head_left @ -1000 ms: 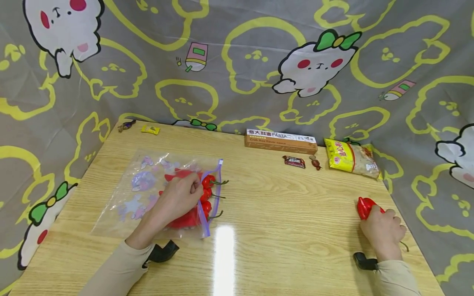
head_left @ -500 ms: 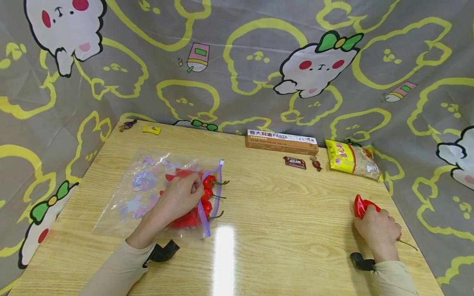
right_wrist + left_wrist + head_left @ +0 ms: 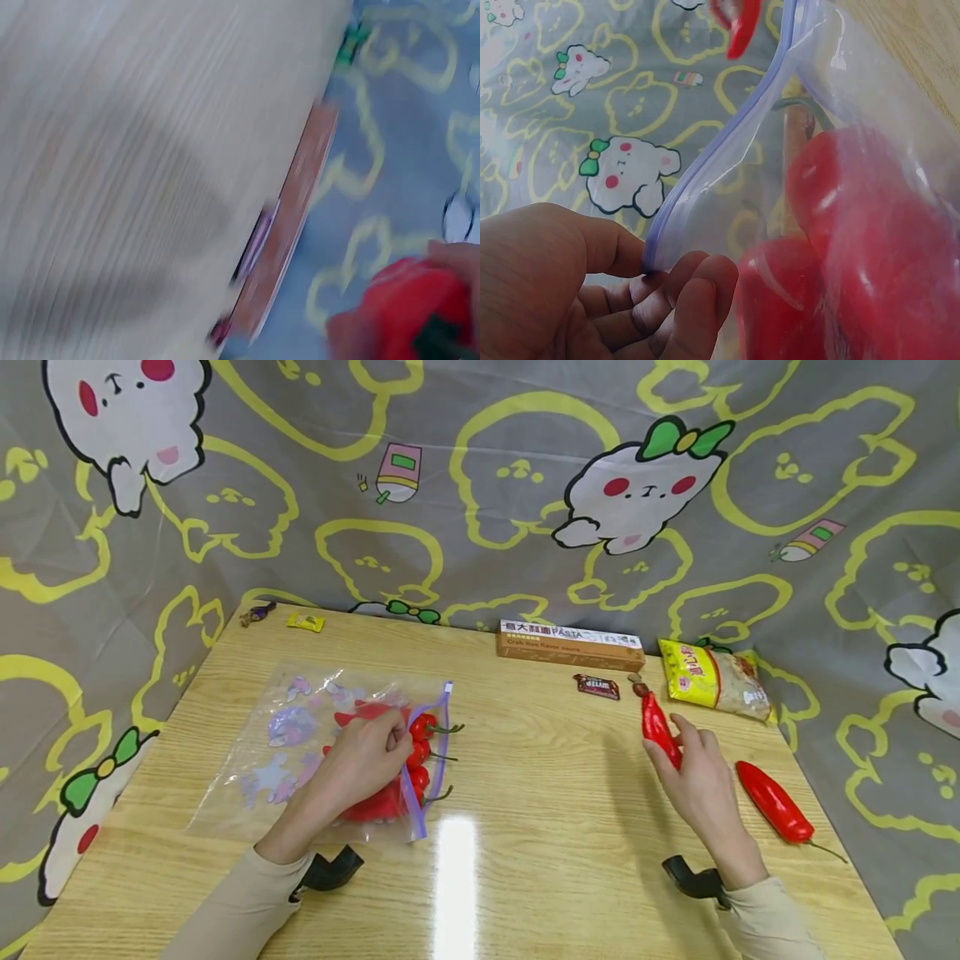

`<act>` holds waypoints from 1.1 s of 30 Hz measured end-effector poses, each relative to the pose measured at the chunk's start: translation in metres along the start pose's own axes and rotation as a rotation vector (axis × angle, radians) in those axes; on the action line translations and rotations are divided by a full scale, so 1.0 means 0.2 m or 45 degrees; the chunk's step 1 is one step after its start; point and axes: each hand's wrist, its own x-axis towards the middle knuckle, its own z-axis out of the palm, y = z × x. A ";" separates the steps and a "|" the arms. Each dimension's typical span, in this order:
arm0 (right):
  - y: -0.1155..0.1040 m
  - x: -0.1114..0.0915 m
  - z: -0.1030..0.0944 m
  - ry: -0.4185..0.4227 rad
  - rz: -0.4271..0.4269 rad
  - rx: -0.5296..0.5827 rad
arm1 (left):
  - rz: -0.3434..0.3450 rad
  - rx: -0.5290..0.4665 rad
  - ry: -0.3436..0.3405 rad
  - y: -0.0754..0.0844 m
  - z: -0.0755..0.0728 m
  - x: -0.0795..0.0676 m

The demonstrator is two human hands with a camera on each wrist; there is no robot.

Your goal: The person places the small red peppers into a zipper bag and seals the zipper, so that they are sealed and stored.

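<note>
My left hand (image 3: 367,756) pinches the purple zip edge (image 3: 705,161) of a clear zip bag (image 3: 240,768) printed with pastel figures. Several red peppers (image 3: 870,195) lie inside, and green stems stick out past the bag's mouth in the head view. Raised over the right part of the table, my right hand (image 3: 701,777) grips a long red chili pepper (image 3: 657,727). The right wrist view is blurred, but the same pepper (image 3: 412,307) shows at its lower right with a green stem end. Another red chili pepper (image 3: 776,802) rests on the table, right of that hand.
Along the back stand a pasta box (image 3: 570,647) and a yellow food packet (image 3: 716,681). A dark red candy wrapper (image 3: 597,687) and a small brown candy (image 3: 640,688) lie before them. Two more candies, one yellow (image 3: 305,622), are at the back left. Patterned cloth walls enclose the table.
My right hand has lifted one chili pepper and moved left with it from the table's right edge, uncovering the other pepper there. My left hand has stayed in place on the bag.
</note>
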 end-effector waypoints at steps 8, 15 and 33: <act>-0.34 -0.02 0.08 -0.210 -0.302 0.401 | -0.006 -0.004 0.000 0.00 0.00 0.00; -0.55 -0.08 0.14 -0.414 -0.602 0.592 | 0.011 0.000 0.003 0.00 0.00 0.00; -0.83 -0.12 0.29 -0.376 -0.913 0.590 | -0.011 0.017 -0.017 0.02 -0.01 -0.01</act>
